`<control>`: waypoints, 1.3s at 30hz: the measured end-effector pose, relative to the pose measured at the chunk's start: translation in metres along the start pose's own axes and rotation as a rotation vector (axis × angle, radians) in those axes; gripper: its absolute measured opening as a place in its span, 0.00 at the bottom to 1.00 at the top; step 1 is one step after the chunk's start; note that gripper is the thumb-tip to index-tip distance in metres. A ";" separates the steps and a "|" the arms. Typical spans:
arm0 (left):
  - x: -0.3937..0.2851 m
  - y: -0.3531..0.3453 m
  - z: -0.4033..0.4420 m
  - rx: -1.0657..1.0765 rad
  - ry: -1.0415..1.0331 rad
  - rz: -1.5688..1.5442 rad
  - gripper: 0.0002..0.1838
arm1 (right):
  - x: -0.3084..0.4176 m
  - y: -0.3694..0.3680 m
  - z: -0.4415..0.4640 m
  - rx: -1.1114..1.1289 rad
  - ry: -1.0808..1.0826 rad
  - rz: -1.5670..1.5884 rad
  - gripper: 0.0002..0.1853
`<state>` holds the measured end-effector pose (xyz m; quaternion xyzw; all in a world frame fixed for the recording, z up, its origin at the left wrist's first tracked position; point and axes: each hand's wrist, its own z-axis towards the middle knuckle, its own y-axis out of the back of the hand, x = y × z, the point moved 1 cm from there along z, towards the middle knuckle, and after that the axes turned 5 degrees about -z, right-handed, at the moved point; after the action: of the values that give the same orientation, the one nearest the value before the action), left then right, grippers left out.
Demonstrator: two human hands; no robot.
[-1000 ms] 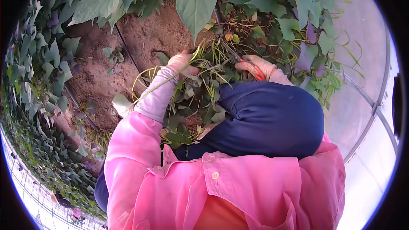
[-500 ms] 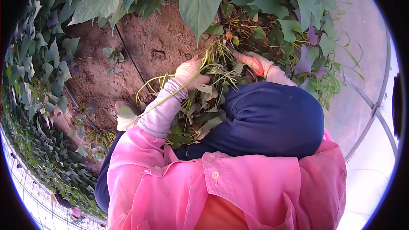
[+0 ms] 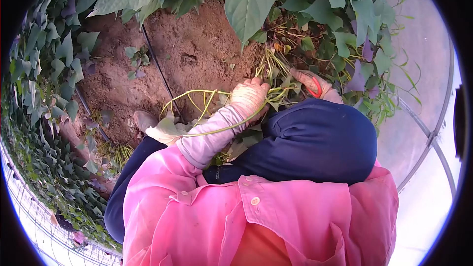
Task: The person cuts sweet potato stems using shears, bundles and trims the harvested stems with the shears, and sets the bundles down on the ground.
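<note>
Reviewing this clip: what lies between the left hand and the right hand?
In the head view, a tangle of green vine stems lies between the left hand and the right hand.

Grn vine stems [image 3: 270, 65] bunched, some looped L; red tool [image 3: 319, 87] R, part hidden.

No text, label, brand, number or sign can be read on anything in view.

Brown soil [image 3: 202, 32] carries a thin black hose [image 3: 158, 66] from its far edge toward me. A second hose [image 3: 83, 100] lies near its left edge, a leafy sprig [image 3: 131, 52] between them. My shoe [image 3: 144, 119] rests at the near edge; green stems [image 3: 270, 64] bunch along the right.
</note>
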<state>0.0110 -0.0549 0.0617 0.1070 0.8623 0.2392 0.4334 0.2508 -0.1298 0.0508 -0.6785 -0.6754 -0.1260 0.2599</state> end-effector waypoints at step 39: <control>0.038 0.005 -0.016 -0.088 -0.012 -0.483 0.23 | -0.030 0.030 0.073 -0.060 -0.125 -0.463 0.24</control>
<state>-0.0243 -0.0410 0.0455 -0.1198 0.8491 0.1652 0.4871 0.2652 -0.1158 -0.0308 -0.5195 -0.8237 -0.1599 0.1613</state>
